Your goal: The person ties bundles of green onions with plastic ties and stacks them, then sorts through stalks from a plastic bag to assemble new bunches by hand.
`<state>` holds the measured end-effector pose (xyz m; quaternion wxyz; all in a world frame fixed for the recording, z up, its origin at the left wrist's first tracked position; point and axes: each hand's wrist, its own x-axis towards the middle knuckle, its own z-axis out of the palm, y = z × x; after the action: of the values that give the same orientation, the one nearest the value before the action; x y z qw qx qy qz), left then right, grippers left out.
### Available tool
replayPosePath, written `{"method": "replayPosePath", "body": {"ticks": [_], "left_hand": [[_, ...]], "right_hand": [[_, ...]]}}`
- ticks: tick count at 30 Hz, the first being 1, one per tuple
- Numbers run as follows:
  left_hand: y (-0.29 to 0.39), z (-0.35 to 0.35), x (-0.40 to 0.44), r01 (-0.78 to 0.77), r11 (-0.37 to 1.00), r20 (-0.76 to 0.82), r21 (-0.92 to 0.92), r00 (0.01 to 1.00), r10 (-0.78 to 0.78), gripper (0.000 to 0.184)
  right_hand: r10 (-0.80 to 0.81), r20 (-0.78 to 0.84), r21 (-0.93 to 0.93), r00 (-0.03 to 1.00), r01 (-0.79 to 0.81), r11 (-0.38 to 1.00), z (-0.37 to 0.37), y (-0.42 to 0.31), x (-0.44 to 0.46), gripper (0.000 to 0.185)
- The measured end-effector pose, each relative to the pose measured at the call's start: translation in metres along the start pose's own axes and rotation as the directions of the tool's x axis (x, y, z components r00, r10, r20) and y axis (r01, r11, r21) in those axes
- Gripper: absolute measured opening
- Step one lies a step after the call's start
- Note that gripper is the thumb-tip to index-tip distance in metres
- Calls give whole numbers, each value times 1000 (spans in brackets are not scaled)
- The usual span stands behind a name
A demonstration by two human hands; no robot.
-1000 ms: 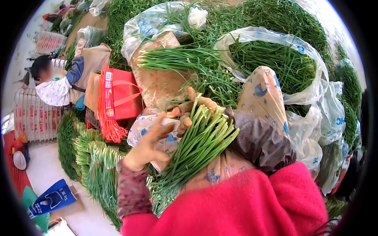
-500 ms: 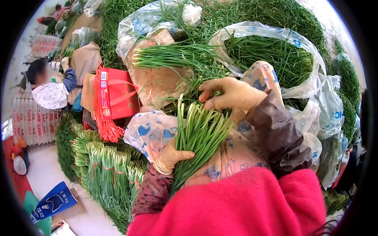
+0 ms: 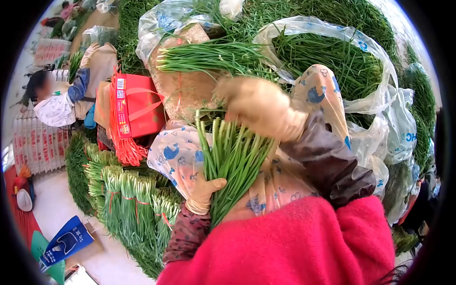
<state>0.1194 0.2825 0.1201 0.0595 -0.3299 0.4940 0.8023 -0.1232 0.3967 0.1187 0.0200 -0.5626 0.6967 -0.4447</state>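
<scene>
My gloved left hand is wrapped round a bunch of garlic chives at my lap, thumb across the stalks. The pale cut ends point away from me and fan out unevenly. Just above those ends is my gloved right hand, smeared by motion, so its fingers are hard to make out. A patterned apron with blue whales covers my knees. Beyond it, a loose bundle of chives lies on a tan board, white ends to the left.
Left of the board stands a red bag with red ties hanging from it. Tied chive bundles are stacked at my lower left. A clear plastic bag holds loose chives at right. Another person sits at far left.
My right hand has swung slightly left and is now blurred over the stalk ends. The bunch in my left hand has shifted a little left. The other person's arm has reached farther up.
</scene>
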Motion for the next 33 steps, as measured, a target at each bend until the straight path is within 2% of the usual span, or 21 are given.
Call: {"method": "replayPosePath", "body": {"ticks": [1,2,3,5,7,8,10,11,12,14,17,18,20,21,23,25,26,27,30,32,33], "left_hand": [[2,0,-3,39,998,-13,-39,999,-39,68],[3,-6,-4,65,998,1,2,998,-65,69],[1,-8,-6,62,998,-1,2,998,-62,69],[-6,-14,-10,26,999,-26,-28,999,-26,72],[-9,-19,-13,21,999,-8,-44,1000,-21,72],[-8,-18,-16,-11,999,-33,-46,999,9,73],[-1,-9,-19,-101,987,-86,-123,992,91,75],[-2,-9,-19,-103,987,-87,-123,992,93,75],[-4,-9,-20,-168,983,-106,-71,981,160,76],[-2,-3,-18,-238,970,-108,-46,967,232,75],[2,3,-19,-145,988,-118,-47,983,139,73],[-3,-3,-19,-106,994,-89,-32,991,103,72],[-7,-11,-15,-103,995,-48,-1,994,103,72],[-8,-13,-14,-103,994,-8,19,995,103,72],[-7,-13,-16,-94,995,-17,20,995,95,72],[-8,-15,-14,-149,987,-48,-65,988,146,71],[-7,-15,-15,-160,985,-56,-66,986,157,71],[-5,-13,-16,-212,977,-101,-30,973,208,71],[0,-10,-16,-266,963,-164,52,948,271,73],[-3,-16,-13,-278,883,-150,379,923,355,74],[-4,-19,-11,-269,807,-142,526,907,395,75]], "right_hand": [[157,-84,-38,984,-160,986,-5,8,3,8],[272,-283,211,920,-217,953,-14,24,6,8],[414,-433,455,800,-203,867,-24,44,8,9],[669,-547,577,504,-351,737,-62,59,14,11],[549,-748,445,372,-332,831,-81,82,11,6],[507,-738,370,444,-362,856,-83,89,4,5],[322,-390,-165,862,-410,897,-76,79,-15,9],[550,-12,-60,835,-550,833,-67,63,-19,11],[645,365,-73,672,-670,739,-62,31,-10,19],[407,686,188,603,-687,702,-39,25,-20,57],[241,679,656,694,-720,227,3,18,-30,55],[237,676,662,698,-717,219,6,13,-26,55],[427,562,396,709,-683,613,2,5,-16,45],[578,488,582,654,-737,343,0,5,-14,35],[785,326,709,527,-686,166,-15,24,-17,34],[714,373,790,592,-606,90,-20,33,-37,50],[548,495,758,675,-643,107,-19,37,-56,73],[465,612,631,640,-749,200,-26,28,-61,92],[294,618,751,729,-658,51,22,15,-94,112],[297,575,797,763,-604,11,45,3,-84,121],[379,436,879,816,-477,15,54,-8,-68,119]]}}
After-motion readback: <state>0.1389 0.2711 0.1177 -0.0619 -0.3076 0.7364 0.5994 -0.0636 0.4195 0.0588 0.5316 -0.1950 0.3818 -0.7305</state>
